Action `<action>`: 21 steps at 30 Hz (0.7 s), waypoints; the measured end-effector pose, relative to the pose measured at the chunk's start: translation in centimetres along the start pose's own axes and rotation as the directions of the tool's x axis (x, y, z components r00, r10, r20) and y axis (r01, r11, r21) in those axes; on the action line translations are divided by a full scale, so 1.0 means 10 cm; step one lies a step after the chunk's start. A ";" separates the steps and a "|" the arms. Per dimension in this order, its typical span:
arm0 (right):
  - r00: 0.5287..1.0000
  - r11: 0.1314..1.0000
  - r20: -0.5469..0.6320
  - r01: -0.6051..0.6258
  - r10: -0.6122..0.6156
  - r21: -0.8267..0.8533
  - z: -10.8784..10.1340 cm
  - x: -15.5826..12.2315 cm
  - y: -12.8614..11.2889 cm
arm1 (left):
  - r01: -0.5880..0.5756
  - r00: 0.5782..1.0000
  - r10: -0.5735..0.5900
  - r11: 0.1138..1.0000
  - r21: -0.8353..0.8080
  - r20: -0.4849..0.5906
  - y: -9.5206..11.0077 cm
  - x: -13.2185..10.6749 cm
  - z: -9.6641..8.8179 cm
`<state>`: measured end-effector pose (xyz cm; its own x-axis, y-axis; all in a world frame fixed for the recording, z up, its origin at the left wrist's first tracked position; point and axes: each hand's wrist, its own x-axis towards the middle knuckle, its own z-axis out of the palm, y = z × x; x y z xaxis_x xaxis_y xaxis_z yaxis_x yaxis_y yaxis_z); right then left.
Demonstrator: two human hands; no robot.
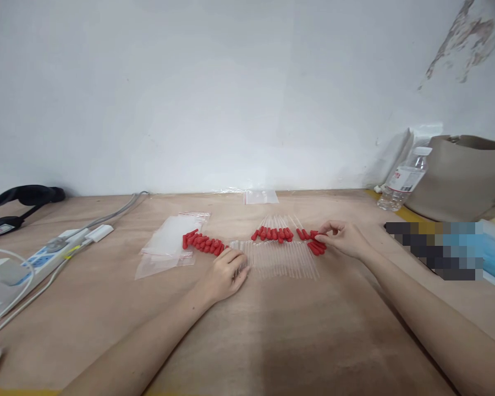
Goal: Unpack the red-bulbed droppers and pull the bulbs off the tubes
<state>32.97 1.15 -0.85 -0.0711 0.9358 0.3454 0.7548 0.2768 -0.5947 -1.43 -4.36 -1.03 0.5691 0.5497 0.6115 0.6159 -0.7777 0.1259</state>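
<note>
My left hand [227, 270] lies on the table with its fingers curled at the left end of a row of thin clear tubes [282, 260]. What its fingertips hold, if anything, is hidden. Beside it, red rubber bulbs [202, 242] lie in a slanting line. Behind the row, several clear droppers with red bulbs [272, 234] point their tubes toward the wall. At the right end, my right hand [341, 237] pinches a red rubber bulb [314, 235] between thumb and finger. More red bulbs [317, 248] sit just below its fingertips.
Clear zip bags [165, 237] are stacked left of the bulbs; another bag [261, 197] lies by the wall. A power strip [45, 256] with cables and a black strap [25, 195] are at left. On the right stand a plastic bottle [404, 181] and a grey-brown bin [457, 176].
</note>
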 end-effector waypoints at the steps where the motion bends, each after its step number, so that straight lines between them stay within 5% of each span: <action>1: 1.000 0.999 0.018 0.025 -0.025 -0.021 -0.02 -0.01 -0.02 | 0.006 1.000 -0.006 1.000 0.002 0.009 0.01 -0.01 -0.02; 7: 0.984 0.982 0.139 0.129 -0.110 -0.140 -0.09 -0.04 -0.10 | 0.031 0.996 -0.038 0.995 0.097 0.078 -0.01 -0.05 -0.10; 10: 0.987 0.982 0.103 0.139 -0.126 -0.129 -0.08 -0.02 -0.09 | 0.020 0.993 -0.031 0.995 0.100 0.112 -0.04 -0.07 -0.12; 14: 0.998 0.989 -0.053 -0.050 0.043 -0.140 -0.04 0.05 -0.08 | -0.032 0.983 0.023 0.998 0.047 0.183 -0.09 -0.10 -0.17; 21: 0.953 0.899 0.036 -0.272 0.302 -0.345 0.10 0.30 -0.30 | -0.074 0.932 0.066 0.997 0.009 0.356 -0.21 -0.13 -0.25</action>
<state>29.86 3.33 1.27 0.1366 0.9829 0.1232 0.9222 -0.0807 -0.3782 -4.85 -4.23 -0.15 0.7651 0.5696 0.3003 0.5770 -0.8135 0.0730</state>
